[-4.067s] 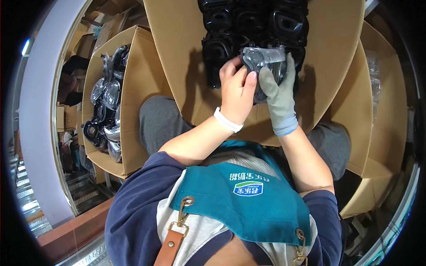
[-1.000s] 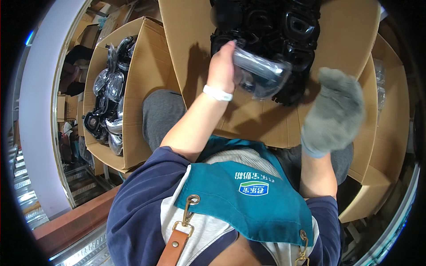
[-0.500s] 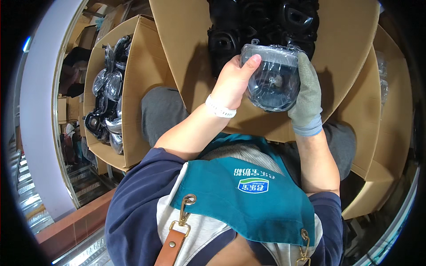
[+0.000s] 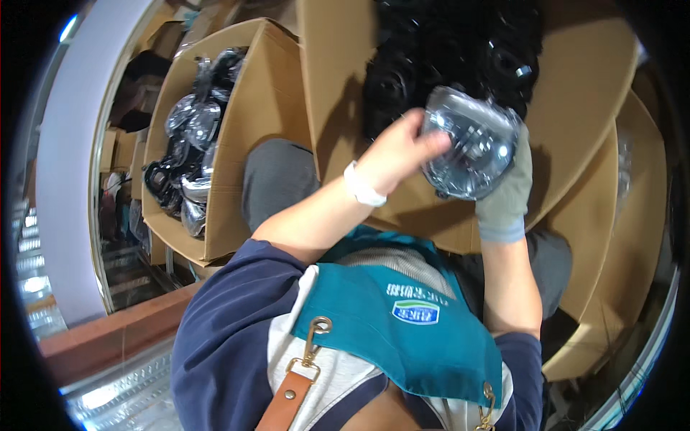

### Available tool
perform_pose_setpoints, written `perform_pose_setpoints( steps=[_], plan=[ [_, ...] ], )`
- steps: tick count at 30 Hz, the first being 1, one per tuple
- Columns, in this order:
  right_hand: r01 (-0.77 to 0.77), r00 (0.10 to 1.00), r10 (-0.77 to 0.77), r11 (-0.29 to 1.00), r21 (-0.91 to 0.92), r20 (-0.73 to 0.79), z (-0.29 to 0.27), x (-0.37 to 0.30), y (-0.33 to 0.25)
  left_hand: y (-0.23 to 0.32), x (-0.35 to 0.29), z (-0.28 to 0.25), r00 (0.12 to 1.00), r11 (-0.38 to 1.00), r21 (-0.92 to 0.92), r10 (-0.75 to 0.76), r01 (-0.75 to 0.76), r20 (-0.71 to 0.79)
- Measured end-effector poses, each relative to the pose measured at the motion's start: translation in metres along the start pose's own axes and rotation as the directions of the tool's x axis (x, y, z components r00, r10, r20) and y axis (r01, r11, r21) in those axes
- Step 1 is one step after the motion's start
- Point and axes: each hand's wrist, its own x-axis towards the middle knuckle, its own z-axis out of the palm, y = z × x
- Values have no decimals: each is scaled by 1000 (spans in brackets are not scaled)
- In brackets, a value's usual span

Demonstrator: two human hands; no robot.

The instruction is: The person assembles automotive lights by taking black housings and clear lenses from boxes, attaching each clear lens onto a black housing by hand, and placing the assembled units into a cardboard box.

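A round headlight [image 4: 471, 154] with a clear lens and dark inside is held up over the front of a large carton, tilted, with a shiny film on it. My right hand [image 4: 507, 188], in a grey-green glove, grips it from the right and underneath. At its left edge is my bare left hand [image 4: 397, 156], a white band on the wrist, its thumb over the lens side. The left fingers behind the headlight are partly hidden and a little blurred. Beyond both hands, several black moulded parts [image 4: 392, 82] fill the carton.
The large open carton [image 4: 330, 108] stands between my knees. To the left, another carton [image 4: 259, 93] holds several film-wrapped headlights [image 4: 195, 122]. A further carton [image 4: 625, 237] is on the right, with clear wrapping inside. A pale post [image 4: 86, 158] rises at far left, beside a reddish beam [image 4: 122, 323].
The headlight has tilted and come to the right and slightly lower in the picture. Both hands moved with it; the left hand has shifted along its edge. The whole view has shifted too.
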Motion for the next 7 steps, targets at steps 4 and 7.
perform_pose_setpoints(
  steps=[4,7],
  plan=[
    [-174,984,151,934,312,97,11,-3,6,22,-37,-8,989,879,457,147,-135,9],
    [-298,944,263,938,175,198,17,0,16,50,-69,-31,912,529,759,350,-380,213]
  ],
)
